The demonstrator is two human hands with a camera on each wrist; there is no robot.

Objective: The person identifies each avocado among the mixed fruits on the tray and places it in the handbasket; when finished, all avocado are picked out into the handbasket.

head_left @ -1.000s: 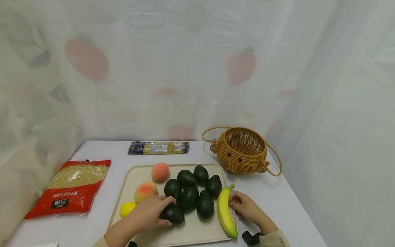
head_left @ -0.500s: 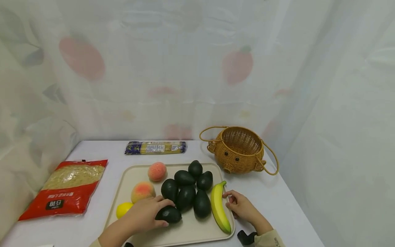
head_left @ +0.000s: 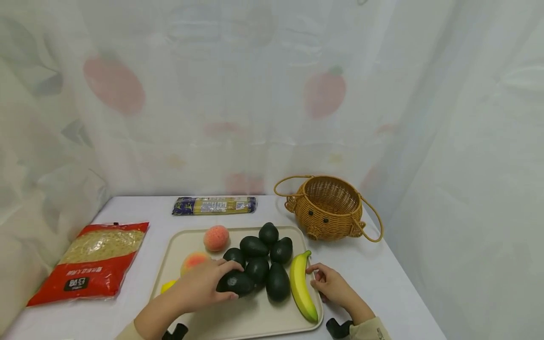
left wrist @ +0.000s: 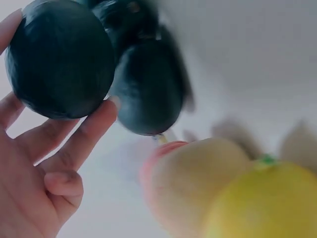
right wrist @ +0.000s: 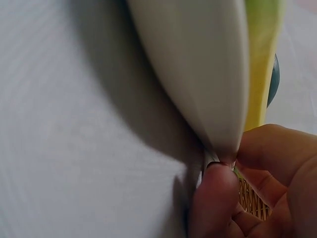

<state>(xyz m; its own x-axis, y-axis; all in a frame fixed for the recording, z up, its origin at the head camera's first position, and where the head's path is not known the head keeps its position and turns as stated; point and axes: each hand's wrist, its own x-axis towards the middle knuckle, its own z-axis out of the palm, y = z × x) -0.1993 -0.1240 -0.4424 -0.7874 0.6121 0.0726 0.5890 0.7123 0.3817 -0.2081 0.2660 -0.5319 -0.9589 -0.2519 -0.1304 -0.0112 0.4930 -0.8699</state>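
Note:
In the head view my left hand (head_left: 204,283) grips a dark green avocado (head_left: 237,283) over the beige tray (head_left: 238,318), from above and the left. The left wrist view shows this avocado (left wrist: 62,59) between spread fingers, apart from the avocado (left wrist: 151,87) behind it. At the tray's right side, my right hand (head_left: 335,285) pinches the rim between thumb and fingers. The right wrist view shows its thumb (right wrist: 215,191) below the tray edge (right wrist: 208,69). A yellow banana (head_left: 301,288) lies just inside that rim, beside several more avocados (head_left: 278,282).
Two peaches (head_left: 216,238) and a lemon (left wrist: 270,203) sit on the tray's left part. A wicker basket (head_left: 331,215) stands at the back right. Behind the tray lies a noodle packet (head_left: 214,206); a red bag (head_left: 89,264) lies at left.
My left hand has raised the avocado a little and moved it away from me, so it now overlaps the ones behind. The right hand has stayed at the rim.

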